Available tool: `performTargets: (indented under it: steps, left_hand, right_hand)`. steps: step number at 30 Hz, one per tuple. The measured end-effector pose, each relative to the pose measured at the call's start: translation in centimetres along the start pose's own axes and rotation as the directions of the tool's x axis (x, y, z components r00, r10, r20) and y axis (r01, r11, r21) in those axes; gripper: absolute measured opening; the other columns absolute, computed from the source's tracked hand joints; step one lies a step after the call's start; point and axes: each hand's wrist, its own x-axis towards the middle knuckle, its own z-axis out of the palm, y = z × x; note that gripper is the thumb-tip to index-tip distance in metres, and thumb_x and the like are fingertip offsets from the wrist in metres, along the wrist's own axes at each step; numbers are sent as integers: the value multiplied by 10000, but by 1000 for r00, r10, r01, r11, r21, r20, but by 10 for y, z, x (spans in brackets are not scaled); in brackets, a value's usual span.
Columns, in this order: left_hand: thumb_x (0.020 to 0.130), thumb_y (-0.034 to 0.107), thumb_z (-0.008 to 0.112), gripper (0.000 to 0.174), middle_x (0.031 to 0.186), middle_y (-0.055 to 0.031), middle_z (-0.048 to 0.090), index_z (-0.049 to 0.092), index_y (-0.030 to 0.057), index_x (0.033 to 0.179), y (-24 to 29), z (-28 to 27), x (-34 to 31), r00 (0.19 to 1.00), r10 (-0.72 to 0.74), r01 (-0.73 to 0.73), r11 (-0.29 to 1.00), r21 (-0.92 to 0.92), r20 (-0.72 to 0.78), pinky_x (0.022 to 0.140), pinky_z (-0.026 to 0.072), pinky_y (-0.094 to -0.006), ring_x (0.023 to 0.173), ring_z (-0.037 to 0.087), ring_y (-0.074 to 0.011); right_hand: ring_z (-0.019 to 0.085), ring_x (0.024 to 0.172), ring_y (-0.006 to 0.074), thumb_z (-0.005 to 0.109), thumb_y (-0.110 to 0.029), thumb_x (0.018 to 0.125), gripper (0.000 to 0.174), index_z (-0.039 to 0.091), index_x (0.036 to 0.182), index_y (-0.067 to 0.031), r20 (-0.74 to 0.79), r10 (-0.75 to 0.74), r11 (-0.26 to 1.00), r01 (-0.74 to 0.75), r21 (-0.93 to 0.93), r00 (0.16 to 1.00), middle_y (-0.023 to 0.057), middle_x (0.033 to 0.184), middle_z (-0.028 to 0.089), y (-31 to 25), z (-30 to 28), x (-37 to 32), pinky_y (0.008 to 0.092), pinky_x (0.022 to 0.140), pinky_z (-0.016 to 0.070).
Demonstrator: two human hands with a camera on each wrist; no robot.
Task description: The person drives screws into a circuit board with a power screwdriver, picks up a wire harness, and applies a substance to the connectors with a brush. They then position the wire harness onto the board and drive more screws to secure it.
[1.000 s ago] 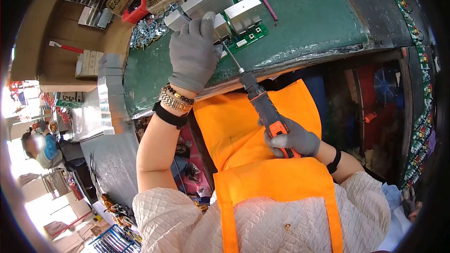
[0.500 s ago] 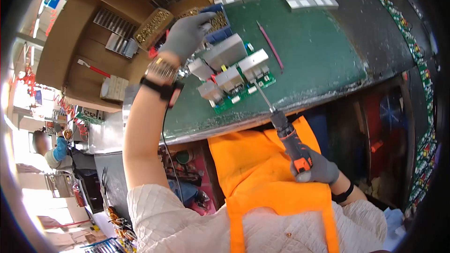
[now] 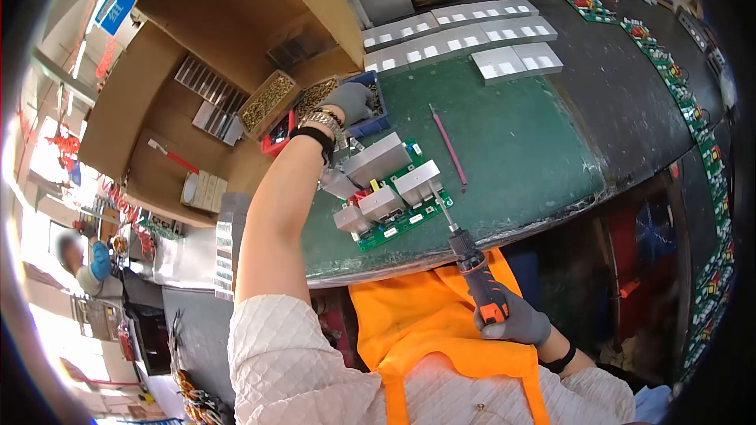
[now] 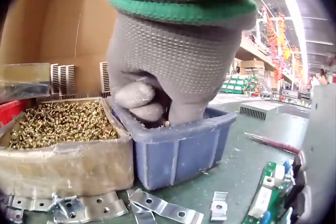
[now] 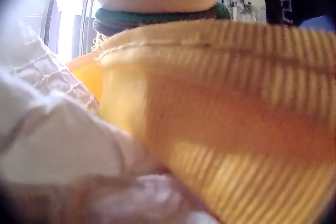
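My gloved left hand (image 3: 350, 102) reaches into a blue plastic bin (image 4: 178, 155) on the green bench mat. In the left wrist view its fingers bend down past the rim, with the tips hidden inside; I cannot tell what they hold. My right hand (image 3: 524, 323) grips a black and orange power screwdriver (image 3: 478, 274) near the apron. Its long bit (image 3: 445, 211) points up to the near right edge of a green circuit board (image 3: 409, 226), which carries several silver heat sinks (image 3: 378, 159). Orange apron cloth (image 5: 220, 113) and sleeve fabric fill much of the right wrist view.
Beside the blue bin stands a box of brass-coloured screws (image 4: 68, 124). Flat metal clips (image 4: 163, 208) lie in front. A purple pen-like stick (image 3: 448, 148) rests right of the board. White-topped blocks (image 3: 441, 47) line the back, and a cardboard box (image 3: 260, 0) rises at left.
My left hand has left the circuit board and moved back and into the blue bin. The screwdriver stays in my right hand, its bit by the board's right side. The head view has tilted up.
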Motion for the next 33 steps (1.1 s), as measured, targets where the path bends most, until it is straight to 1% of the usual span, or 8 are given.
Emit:
performTargets:
  steps: [9,11,12,16,19,21,24,33]
  left_hand:
    - [827,117,637,149,908,-139,697,656,63,965,2,-28,-41,930,-155,9,917,-399,-334,789,507,-353,852,665,-271]
    - [816,98,670,157,863,-85,681,646,42,961,6,-29,-65,905,-140,-164,757,-633,-401,765,504,-315,799,639,-184]
    - [814,81,686,156,835,-20,638,630,22,947,11,-26,-81,913,-130,-253,564,-786,-387,725,488,-274,773,581,-105]
    - [859,184,693,204,833,20,592,639,27,976,61,-21,-178,940,-211,-223,218,-950,-269,663,441,-220,724,519,-69]
    - [878,264,698,281,814,16,591,645,23,1012,76,9,-233,943,-239,-201,152,-968,-233,639,431,-209,693,511,-73]
    - [887,290,699,318,796,5,603,645,16,1040,74,33,-261,984,-156,-96,-103,-990,-80,621,432,-200,670,528,-77]
    - [914,247,671,289,804,-23,634,639,5,1068,91,51,-287,972,-229,-136,-357,-924,-55,623,464,-209,665,564,-88]
    - [937,206,646,221,783,-25,632,622,13,1042,94,81,-314,941,-339,-183,-538,-823,12,588,449,-216,635,542,-78]
  right_hand:
    - [584,855,94,825,-92,693,658,445,1229,-65,39,7,1000,-7,10,999,22,954,595,-6,8,-4,258,762,498]
    - [580,849,91,829,-103,690,690,440,1259,-62,51,-18,998,21,-61,999,21,951,594,-7,10,-5,260,764,500]
    - [580,849,91,829,-103,690,690,440,1259,-62,50,-18,998,21,-62,999,21,951,594,-8,11,-5,260,764,500]
    - [567,880,99,857,-154,681,800,414,1338,-43,96,-2,989,16,-144,995,30,985,586,-12,20,-4,263,792,490]
    - [558,940,122,871,-210,681,857,398,1373,-32,125,33,963,2,-269,992,46,1046,581,-17,31,1,276,841,477]
    - [553,973,134,875,-240,683,874,395,1382,-29,144,64,944,-14,-330,988,55,1079,578,-20,40,4,283,867,468]
    - [548,1011,151,870,-281,691,881,395,1390,-32,190,138,918,-53,-393,972,69,1123,578,-22,52,10,298,899,459]
    - [578,987,163,867,-293,676,843,440,1358,-41,93,214,769,-109,-629,972,79,1098,602,-32,77,13,304,889,473]
